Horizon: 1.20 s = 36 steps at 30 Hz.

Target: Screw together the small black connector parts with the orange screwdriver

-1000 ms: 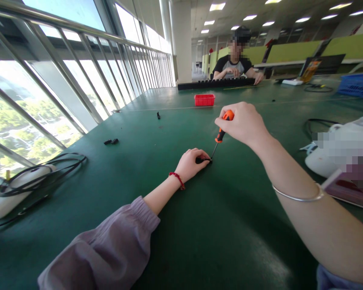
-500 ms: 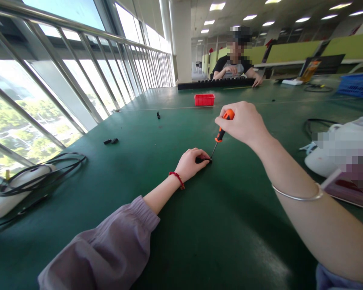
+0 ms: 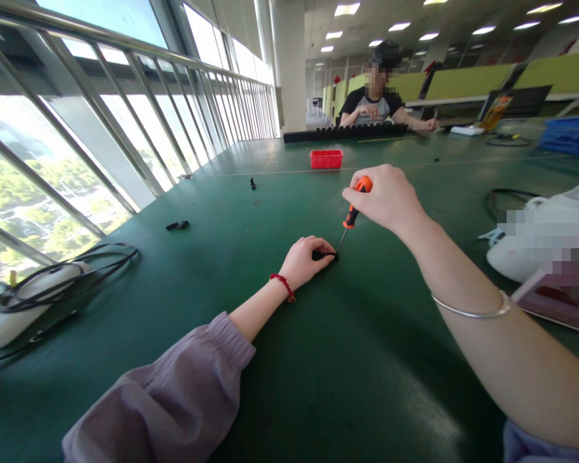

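red bin (image 3: 326, 159), blue basket (image 3: 569, 136)

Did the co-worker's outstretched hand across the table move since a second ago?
Yes: the co-worker's outstretched hand has moved toward the picture's right, away from the black rack.

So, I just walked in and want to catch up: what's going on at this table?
The right hand grips an orange and black screwdriver, tilted with its tip down at the end of a small black part. The left hand holds that part at the green table; what the tip meets is too small to tell. A red bin stands farther ahead, and another person sits across the table.
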Available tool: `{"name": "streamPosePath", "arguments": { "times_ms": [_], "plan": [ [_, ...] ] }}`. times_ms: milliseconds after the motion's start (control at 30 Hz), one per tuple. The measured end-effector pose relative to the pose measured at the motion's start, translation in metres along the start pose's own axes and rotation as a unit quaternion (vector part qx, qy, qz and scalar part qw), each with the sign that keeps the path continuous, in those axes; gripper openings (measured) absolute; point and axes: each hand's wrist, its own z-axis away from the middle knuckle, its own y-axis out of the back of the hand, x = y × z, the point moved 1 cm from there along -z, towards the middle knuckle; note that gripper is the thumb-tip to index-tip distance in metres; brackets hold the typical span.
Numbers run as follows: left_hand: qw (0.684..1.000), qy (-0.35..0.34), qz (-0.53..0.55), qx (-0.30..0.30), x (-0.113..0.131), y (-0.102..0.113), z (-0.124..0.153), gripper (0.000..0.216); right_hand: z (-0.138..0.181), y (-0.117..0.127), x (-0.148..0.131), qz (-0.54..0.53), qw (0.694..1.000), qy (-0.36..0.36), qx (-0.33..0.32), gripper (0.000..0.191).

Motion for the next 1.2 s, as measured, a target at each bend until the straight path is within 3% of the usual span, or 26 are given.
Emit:
{"name": "streamPosePath", "arguments": {
  "times_ms": [600, 700, 767, 900, 1033, 1200],
  "plan": [
    [1.0, -0.002, -0.002, 0.001, 0.001, 0.0, 0.001, 0.011, 0.0, -0.001, 0.004, -0.011, 1.0, 0.017, 0.005, 0.01],
    [1.0, -0.005, -0.004, 0.002, 0.0, 0.0, 0.001, 0.012, -0.001, 0.002, 0.005, -0.025, 0.999, 0.037, -0.022, 0.023],
    [1.0, -0.007, -0.003, 0.001, -0.001, 0.0, 0.0, 0.012, -0.001, 0.007, 0.005, -0.035, 0.996, 0.054, -0.054, 0.021],
    [1.0, -0.007, -0.001, 0.0, -0.002, -0.001, 0.0, 0.014, -0.002, 0.019, 0.005, -0.034, 0.993, 0.042, -0.107, 0.035],
    [1.0, 0.004, 0.006, 0.004, -0.003, -0.001, 0.001, 0.015, -0.002, 0.023, 0.005, -0.045, 0.991, 0.049, -0.116, 0.014],
    [1.0, -0.001, 0.005, 0.004, -0.001, 0.0, 0.001, 0.01, 0.0, 0.019, 0.002, -0.05, 0.987, 0.062, -0.141, 0.025]
  ]
}}
